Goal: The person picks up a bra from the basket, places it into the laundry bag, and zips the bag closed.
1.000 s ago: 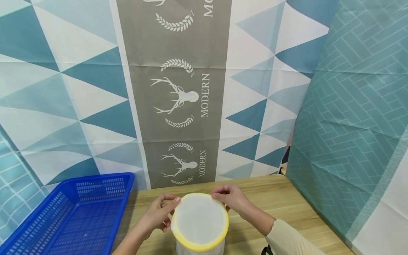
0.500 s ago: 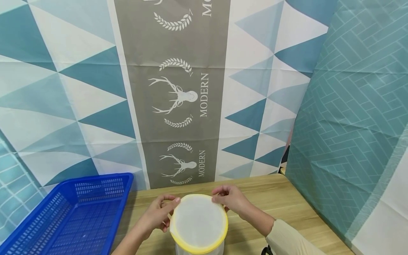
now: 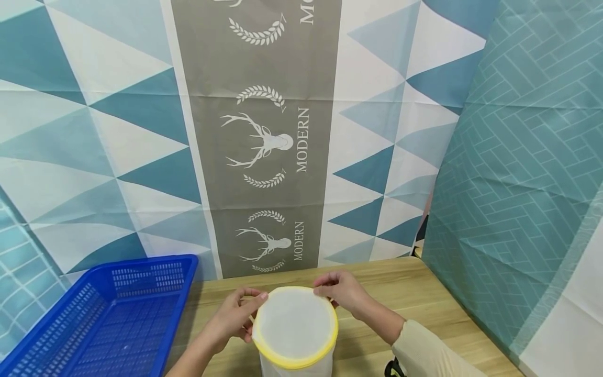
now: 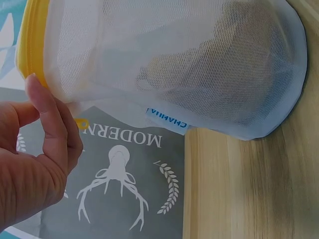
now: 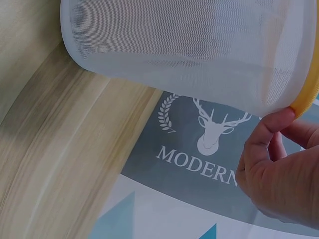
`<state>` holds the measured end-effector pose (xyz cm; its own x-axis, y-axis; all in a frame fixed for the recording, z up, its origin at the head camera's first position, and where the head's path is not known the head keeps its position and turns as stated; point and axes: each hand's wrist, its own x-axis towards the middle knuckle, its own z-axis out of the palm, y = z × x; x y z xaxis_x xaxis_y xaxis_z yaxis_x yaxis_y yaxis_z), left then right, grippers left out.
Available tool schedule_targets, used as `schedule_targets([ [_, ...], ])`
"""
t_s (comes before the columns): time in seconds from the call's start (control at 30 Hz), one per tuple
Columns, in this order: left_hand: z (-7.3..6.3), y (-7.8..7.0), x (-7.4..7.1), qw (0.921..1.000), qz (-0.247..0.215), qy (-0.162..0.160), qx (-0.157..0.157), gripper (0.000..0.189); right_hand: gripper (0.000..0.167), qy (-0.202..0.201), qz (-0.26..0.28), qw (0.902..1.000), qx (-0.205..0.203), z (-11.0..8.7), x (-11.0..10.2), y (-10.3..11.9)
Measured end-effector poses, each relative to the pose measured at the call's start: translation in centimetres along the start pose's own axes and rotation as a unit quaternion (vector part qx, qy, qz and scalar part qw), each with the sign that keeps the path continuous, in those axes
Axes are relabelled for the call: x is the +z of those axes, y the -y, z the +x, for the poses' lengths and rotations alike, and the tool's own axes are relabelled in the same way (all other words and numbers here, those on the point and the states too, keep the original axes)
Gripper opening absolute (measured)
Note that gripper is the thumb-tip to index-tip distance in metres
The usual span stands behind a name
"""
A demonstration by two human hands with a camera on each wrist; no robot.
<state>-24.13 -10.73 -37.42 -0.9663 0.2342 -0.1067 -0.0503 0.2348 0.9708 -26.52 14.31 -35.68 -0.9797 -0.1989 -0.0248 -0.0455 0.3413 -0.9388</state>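
Note:
A cylindrical white mesh laundry bag (image 3: 295,325) with a yellow-edged round top stands upright on the table. My left hand (image 3: 235,317) pinches its yellow rim at the left, thumb on top and fingers beneath. On the far right side of the same rim, my right hand (image 3: 346,296) pinches between thumb and forefinger. Through the mesh in the left wrist view shows a brownish, crumpled item (image 4: 184,64) lying low in the bag. A small white label (image 4: 167,121) with blue letters sticks out of the side seam, and a yellow zipper pull (image 4: 81,123) peeks out behind my left fingers.
To the left sits a blue plastic basket (image 3: 188,293) with slotted walls. Behind the wooden table (image 3: 391,283) hangs a patterned cloth (image 3: 264,193), and a teal cloth (image 3: 513,193) lines the right side. A black item (image 3: 394,368) shows by the right sleeve.
The front of the bag's rim has risen slightly since half a second ago. Both hands keep their grip on the rim in nearly the same places.

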Motion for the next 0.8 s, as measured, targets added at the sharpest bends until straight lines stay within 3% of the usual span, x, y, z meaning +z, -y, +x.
schedule_targets([
  [0.8,-0.63,-0.18,0.39,0.9997,0.002,0.026,-0.002,0.061,0.021,0.029,-0.025,0.9992,0.012,-0.68,-0.51,-0.04],
])
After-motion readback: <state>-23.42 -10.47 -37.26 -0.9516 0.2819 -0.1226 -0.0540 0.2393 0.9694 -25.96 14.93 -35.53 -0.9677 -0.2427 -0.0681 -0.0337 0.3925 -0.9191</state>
